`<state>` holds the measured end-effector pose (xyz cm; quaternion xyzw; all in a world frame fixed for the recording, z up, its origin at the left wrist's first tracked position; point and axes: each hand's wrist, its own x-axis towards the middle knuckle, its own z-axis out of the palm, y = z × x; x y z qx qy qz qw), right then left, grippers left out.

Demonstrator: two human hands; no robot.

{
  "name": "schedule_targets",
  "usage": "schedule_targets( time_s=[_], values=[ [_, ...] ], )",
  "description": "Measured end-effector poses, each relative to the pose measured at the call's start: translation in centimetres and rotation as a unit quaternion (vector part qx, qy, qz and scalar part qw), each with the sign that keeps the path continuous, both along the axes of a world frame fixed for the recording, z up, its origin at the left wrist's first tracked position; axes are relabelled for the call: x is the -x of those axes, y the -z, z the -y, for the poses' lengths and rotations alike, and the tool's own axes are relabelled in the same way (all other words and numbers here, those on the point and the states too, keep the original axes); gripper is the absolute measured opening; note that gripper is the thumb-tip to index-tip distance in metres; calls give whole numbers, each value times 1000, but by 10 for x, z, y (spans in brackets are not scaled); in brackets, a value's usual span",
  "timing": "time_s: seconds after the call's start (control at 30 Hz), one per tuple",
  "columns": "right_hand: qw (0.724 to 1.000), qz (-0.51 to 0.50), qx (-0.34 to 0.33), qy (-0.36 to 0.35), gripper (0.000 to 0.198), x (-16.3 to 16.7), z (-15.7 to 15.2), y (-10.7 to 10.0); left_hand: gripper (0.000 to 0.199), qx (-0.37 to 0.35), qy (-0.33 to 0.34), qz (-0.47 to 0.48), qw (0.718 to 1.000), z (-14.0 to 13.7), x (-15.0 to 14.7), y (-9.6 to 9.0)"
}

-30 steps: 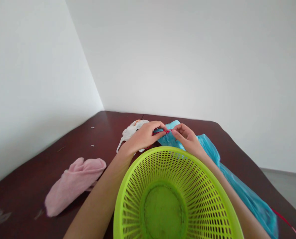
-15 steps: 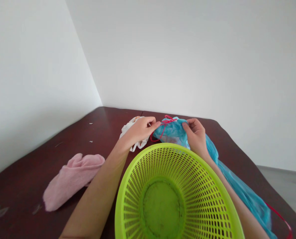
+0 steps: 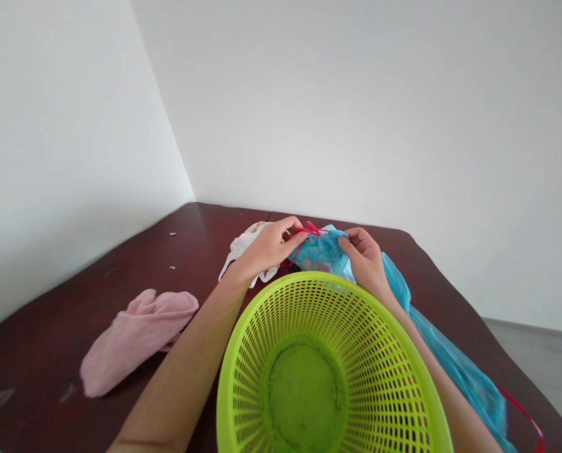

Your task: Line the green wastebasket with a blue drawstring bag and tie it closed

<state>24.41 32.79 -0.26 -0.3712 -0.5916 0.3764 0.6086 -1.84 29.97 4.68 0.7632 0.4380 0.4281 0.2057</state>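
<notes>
Beyond the green basket, my left hand (image 3: 279,244) pinches a red drawstring (image 3: 313,230) between thumb and finger. The string lies tangled at the top of a blue plastic bag (image 3: 321,251). My right hand (image 3: 363,255) is closed on the bag's edge, thumb against fingers. More blue plastic (image 3: 455,362) stretches along the right forearm towards the front. A crumpled white plastic bag (image 3: 238,246) lies behind my left wrist, partly covered by it. The green slotted basket (image 3: 304,393) stands between my forearms, with nothing inside it.
A folded pink cloth (image 3: 136,343) lies left of my forearm on the dark red-brown table (image 3: 205,220). Small white scraps (image 3: 172,267) are scattered on the left. White walls (image 3: 356,113) meet behind the table. A second red string (image 3: 521,409) trails at the front right.
My right hand has shifted slightly left with the bag's edge, closer to my left hand. The left fingers have closed in on the red string. The basket appears a little further left.
</notes>
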Motion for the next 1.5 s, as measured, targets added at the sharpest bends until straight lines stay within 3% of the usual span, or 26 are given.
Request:
schedule_targets(
  time_s=[0.27,0.43,0.53,0.63,0.7,0.9,1.03,1.13,1.23,1.4,1.5],
  values=[
    [997,-27,-28,61,37,1,-2,2,31,61,-44,206,976,-8,-3,3],
    [999,-23,2,32,39,6,1,1,50,147,81,382,909,-4,0,-4],
    [1000,-19,9,19,41,8,3,1,63,193,143,420,875,1,1,-11],
    [1000,-25,14,12,40,5,2,-1,71,201,187,457,846,7,0,-21],
    [999,-31,20,15,41,1,1,-2,71,176,180,483,838,9,-1,-27],
    [998,-22,28,48,35,-4,2,-2,63,114,120,471,867,8,3,-26],
    [999,17,-43,2,36,-3,17,-14,47,125,116,404,899,12,2,-20],
    [993,71,-55,-80,50,-2,22,-23,48,149,165,419,880,17,-2,-23],
    [992,83,-25,-93,41,-2,17,-22,56,153,198,422,871,20,-3,-27],
    [1000,-23,17,-12,50,-5,7,-12,74,159,160,347,911,18,1,-24],
    [998,-57,5,23,46,-5,12,-15,71,168,92,198,961,17,3,-19]
  ],
)
